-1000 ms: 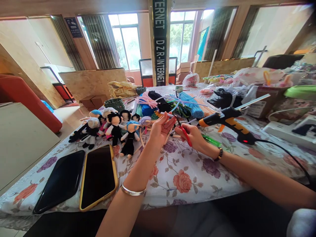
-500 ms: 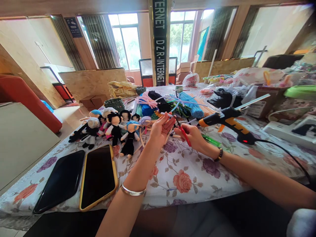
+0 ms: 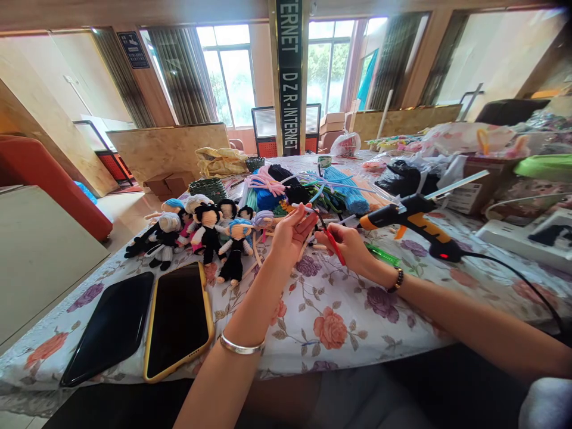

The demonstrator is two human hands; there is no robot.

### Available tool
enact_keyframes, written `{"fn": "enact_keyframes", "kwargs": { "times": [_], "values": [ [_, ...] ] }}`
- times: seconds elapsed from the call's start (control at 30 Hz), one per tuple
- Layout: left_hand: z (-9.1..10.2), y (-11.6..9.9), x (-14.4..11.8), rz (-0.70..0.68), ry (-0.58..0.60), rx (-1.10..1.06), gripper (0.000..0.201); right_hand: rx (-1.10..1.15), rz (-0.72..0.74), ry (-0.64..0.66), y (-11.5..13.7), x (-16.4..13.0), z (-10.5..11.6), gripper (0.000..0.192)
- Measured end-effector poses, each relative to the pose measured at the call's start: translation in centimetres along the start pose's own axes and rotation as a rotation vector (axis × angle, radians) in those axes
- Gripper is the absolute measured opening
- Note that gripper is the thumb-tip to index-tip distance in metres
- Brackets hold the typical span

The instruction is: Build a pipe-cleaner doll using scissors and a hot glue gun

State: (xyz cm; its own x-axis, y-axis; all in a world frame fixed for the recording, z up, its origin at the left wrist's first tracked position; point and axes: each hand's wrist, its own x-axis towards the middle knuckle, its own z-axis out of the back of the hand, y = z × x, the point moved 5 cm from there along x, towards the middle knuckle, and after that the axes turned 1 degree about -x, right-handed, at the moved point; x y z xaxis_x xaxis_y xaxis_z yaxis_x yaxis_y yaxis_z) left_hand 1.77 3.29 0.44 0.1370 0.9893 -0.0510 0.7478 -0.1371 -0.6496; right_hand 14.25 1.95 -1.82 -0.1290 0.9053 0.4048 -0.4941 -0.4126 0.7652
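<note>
Left hand (image 3: pixel 290 238) is raised above the table (image 3: pixel 348 333), palm toward the camera, fingers curled loosely with the tips pinching a thin white pipe cleaner (image 3: pixel 302 207) that sticks out to the left above the fingertips. Right hand (image 3: pixel 351 245) sits just beside it to the right, clenched round the red handles of a pair of scissors (image 3: pixel 333 243); the dark blades point up and left toward the left fingertips, close to the pipe cleaner. Can't tell whether the blades touch it. Both hands are over the flowered tablecloth, near the middle of the table, w/ a silver bangle (image 3: pixel 241 347) on the left wrist and a dark bead bracelet (image 3: pixel 397 279) on the right.

Behind the hands lies a heap of pipe cleaners (image 3: pixel 313 189) in pink, blue, black and green. Left of the hands a row of small dolls (image 3: pixel 201 232) lies on the cloth, mostly in black outfits, some w/ blue or white hair. Nearer the camera on the left are two phones side by side, screens dark: a black phone (image 3: pixel 109 326) and a phone in a yellow case (image 3: pixel 179 319), touching or nearly so. Right of the hands a glue gun (image 3: pixel 411 223), orange and black, stands propped w/ its nozzle pointing left and a red light on at the handle; its cord (image 3: pixel 518 277) runs off to the right. A green lighter-like thing (image 3: pixel 382 254) lies just by the right wrist
</note>
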Motion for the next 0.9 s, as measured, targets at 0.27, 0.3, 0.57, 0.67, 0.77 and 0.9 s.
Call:
{"fn": "enact_keyframes", "kwargs": {
  "times": [0.27,0.3,0.57,0.67,0.77,0.9],
  "values": [
    [-0.1,-0.3,0.2,-0.089,0.055,0.07,0.014,0.379,-0.07,0.099,-0.2,-0.2,-0.9,0.05],
    [-0.1,-0.3,0.2,-0.109,0.065,0.085,0.013,0.429,-0.07,0.111,-0.1,-0.2,-1.0,0.049],
    [-0.5,-0.7,0.0,-0.32,0.15,0.261,0.016,0.524,-0.081,0.124,-0.3,-0.2,-1.2,0.046],
    [-0.8,-1.0,0.0,-0.366,0.194,0.295,0.02,0.518,-0.068,0.137,-0.4,-0.1,-1.1,0.046],
    [-1.1,-1.4,0.0,-0.411,0.26,0.321,0.024,0.502,-0.048,0.161,-0.1,-0.2,-1.0,0.046],
    [-1.2,-2.1,0.1,-0.407,0.367,0.357,0.023,0.465,-0.034,0.178,0.9,-0.3,-0.7,0.049]
  ]
}}
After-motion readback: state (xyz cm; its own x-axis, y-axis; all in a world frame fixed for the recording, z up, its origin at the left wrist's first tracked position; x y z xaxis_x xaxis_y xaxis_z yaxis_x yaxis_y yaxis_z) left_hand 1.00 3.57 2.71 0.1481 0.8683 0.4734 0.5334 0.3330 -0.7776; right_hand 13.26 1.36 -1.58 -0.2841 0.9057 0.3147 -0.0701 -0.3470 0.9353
